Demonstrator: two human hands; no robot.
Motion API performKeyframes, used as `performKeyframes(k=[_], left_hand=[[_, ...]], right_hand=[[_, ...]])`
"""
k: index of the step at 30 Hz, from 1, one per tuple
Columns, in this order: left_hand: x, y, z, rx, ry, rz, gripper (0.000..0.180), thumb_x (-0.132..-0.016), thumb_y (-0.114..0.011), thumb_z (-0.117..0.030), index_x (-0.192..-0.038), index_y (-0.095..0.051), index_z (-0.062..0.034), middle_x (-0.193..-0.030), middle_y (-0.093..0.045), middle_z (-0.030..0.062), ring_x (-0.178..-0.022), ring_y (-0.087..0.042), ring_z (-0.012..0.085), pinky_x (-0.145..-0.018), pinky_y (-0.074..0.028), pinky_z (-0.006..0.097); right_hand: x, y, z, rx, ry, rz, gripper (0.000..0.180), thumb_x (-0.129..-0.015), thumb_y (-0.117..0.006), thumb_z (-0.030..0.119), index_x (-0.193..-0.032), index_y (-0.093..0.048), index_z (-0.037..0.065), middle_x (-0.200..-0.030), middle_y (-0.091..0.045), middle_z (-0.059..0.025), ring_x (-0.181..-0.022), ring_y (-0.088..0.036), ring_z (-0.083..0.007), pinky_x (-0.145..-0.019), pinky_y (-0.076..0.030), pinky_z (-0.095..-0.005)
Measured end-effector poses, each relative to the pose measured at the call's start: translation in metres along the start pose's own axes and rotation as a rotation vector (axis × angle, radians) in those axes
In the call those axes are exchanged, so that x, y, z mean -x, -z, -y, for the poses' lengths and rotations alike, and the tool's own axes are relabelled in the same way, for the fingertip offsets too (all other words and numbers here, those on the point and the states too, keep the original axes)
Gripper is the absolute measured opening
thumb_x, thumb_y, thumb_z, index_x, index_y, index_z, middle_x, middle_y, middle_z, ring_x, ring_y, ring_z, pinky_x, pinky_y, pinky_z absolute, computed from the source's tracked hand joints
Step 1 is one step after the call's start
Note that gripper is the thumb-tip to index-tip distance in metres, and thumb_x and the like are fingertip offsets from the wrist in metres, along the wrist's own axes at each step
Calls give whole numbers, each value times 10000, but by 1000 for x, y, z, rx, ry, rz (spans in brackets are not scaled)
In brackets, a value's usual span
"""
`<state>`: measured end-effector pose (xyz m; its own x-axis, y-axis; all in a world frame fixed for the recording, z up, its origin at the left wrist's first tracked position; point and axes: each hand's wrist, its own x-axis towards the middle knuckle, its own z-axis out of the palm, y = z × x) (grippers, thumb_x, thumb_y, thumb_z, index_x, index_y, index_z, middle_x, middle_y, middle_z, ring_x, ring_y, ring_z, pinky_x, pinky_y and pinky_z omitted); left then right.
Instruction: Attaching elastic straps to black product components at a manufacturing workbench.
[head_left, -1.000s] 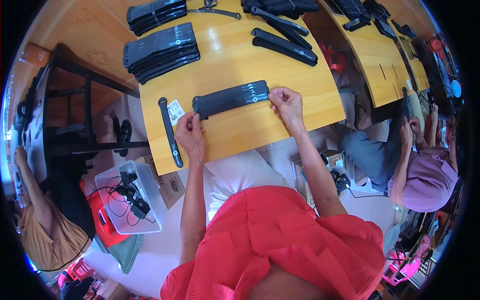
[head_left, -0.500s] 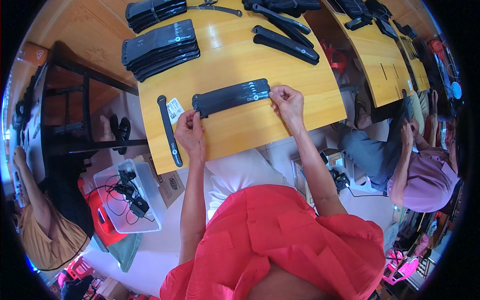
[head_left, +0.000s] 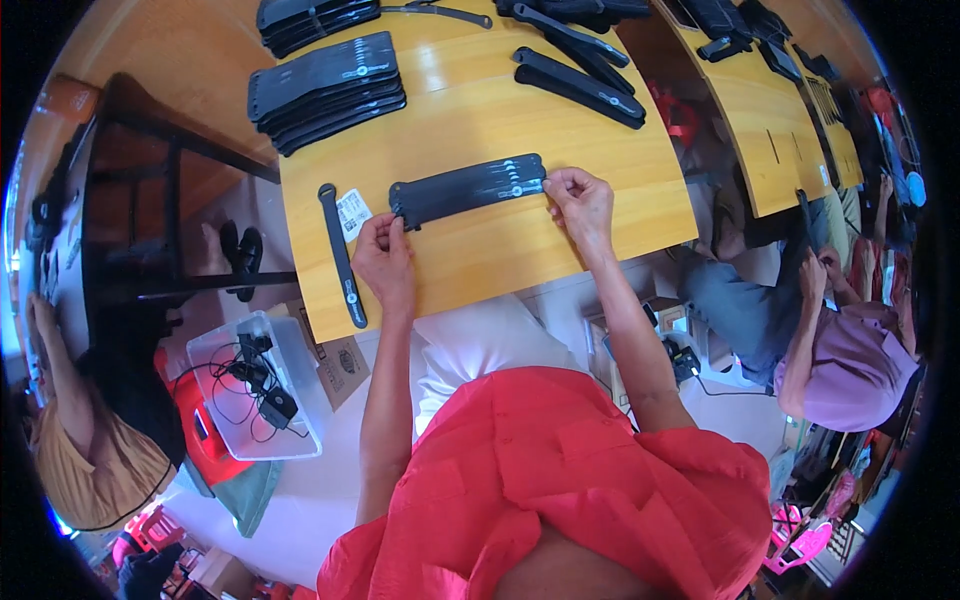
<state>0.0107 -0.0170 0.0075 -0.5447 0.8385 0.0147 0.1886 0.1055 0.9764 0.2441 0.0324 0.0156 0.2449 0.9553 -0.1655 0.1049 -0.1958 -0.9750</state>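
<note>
A stack of black straps (head_left: 465, 190) with round-holed ends and pale print lies on the yellow wooden table in front of me, its layers slightly fanned. My left hand (head_left: 385, 255) pinches the stack's left end between thumb and fingers. At the right end, my right hand (head_left: 580, 205) grips it the same way. Left of my left hand, a single black strap (head_left: 343, 255) lies lengthwise on the table. Beside it is a small white printed label (head_left: 351, 213), partly next to my fingers.
Piles of bundled black straps (head_left: 325, 95) stand at the table's far left, with more bundles (head_left: 580, 88) at the far right. A clear plastic bin (head_left: 310, 440) with black cables and adapters sits below left. People work on both sides; a second table (head_left: 750, 120) stands to the right.
</note>
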Motion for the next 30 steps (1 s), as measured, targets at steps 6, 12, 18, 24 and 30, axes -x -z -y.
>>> performKeyframes(k=[6,12,18,24,30], left_hand=[[1,0,0,24,8,-9,63,-831,-610,-34,-881,-604,3,-682,-587,19,-530,-496,42,-443,-415,190],[0,-1,-4,15,21,-15,58,-828,-612,-34,-872,-599,3,-681,-587,20,-530,-499,47,-439,-418,189],[0,-2,-5,-8,23,-35,65,-827,-617,-40,-864,-597,9,-671,-582,15,-532,-497,45,-434,-426,194],[0,-3,-1,-59,15,-26,67,-832,-618,-54,-861,-601,4,-669,-578,12,-535,-495,44,-436,-433,197],[-1,-1,-2,-46,2,-24,73,-835,-620,-65,-856,-604,3,-661,-575,8,-533,-490,41,-431,-427,196]], right_hand=[[0,0,0,-6,12,8,56,-793,-646,31,-764,-640,-17,-561,-571,-13,-444,-502,-58,-383,-381,-193],[-1,1,-3,-17,5,18,57,-794,-645,31,-759,-638,-14,-559,-568,-13,-442,-502,-59,-381,-377,-192],[-1,1,-3,-25,7,11,56,-792,-645,26,-754,-636,-14,-554,-565,-15,-437,-505,-60,-379,-377,-194],[-2,1,-6,-30,3,1,51,-785,-646,22,-750,-634,-13,-553,-566,-18,-436,-509,-63,-379,-384,-198],[0,0,-3,-27,5,6,48,-783,-647,21,-752,-635,-14,-549,-563,-17,-439,-514,-65,-374,-388,-203]])
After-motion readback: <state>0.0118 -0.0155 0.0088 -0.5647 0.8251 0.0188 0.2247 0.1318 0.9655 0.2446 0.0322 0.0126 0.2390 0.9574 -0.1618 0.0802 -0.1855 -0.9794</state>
